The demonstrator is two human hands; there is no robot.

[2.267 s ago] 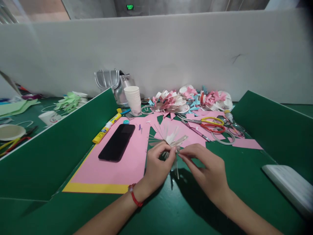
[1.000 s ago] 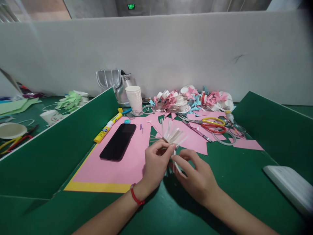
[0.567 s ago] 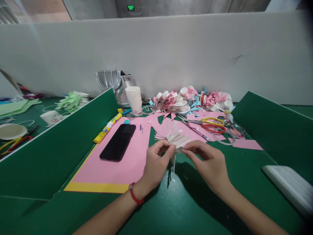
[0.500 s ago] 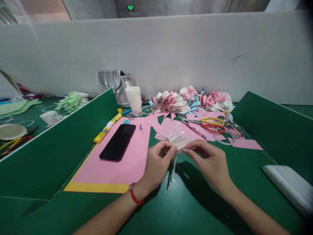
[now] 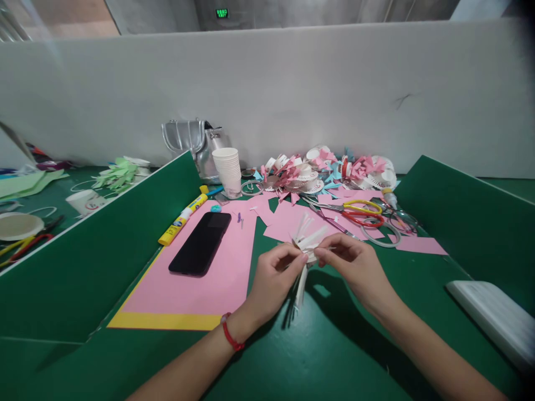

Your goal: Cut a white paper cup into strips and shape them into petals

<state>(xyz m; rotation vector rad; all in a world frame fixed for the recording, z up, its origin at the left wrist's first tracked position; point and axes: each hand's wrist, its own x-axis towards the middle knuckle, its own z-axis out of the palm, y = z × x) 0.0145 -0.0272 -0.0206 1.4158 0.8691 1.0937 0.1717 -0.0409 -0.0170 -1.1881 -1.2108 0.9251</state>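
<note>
A white paper cup cut into narrow strips (image 5: 300, 287) is held above the green table, its strips fanning up and hanging down. My left hand (image 5: 278, 273) pinches it from the left between thumb and fingers. From the right, my right hand (image 5: 349, 259) is closed with thumb and fingertips on one of its strips. The fingertips of both hands nearly meet and hide the cup's middle. Behind the hands lie pink paper pieces (image 5: 284, 225) and scissors with red and yellow handles (image 5: 361, 209).
A black phone (image 5: 200, 245) rests on pink sheets (image 5: 217, 292) at left, beside yellow glue sticks (image 5: 181, 223). Stacked paper cups (image 5: 228, 170) and a silver bag (image 5: 188, 139) stand behind. Green dividers (image 5: 480, 217) flank me. A pile of cut-up cups and paper (image 5: 296, 175) lies at the back; a white block (image 5: 493, 317) at right.
The strip-cut cup has turned in my fingers, and more strips now hang below. Both hands have come slightly closer together, still pinching.
</note>
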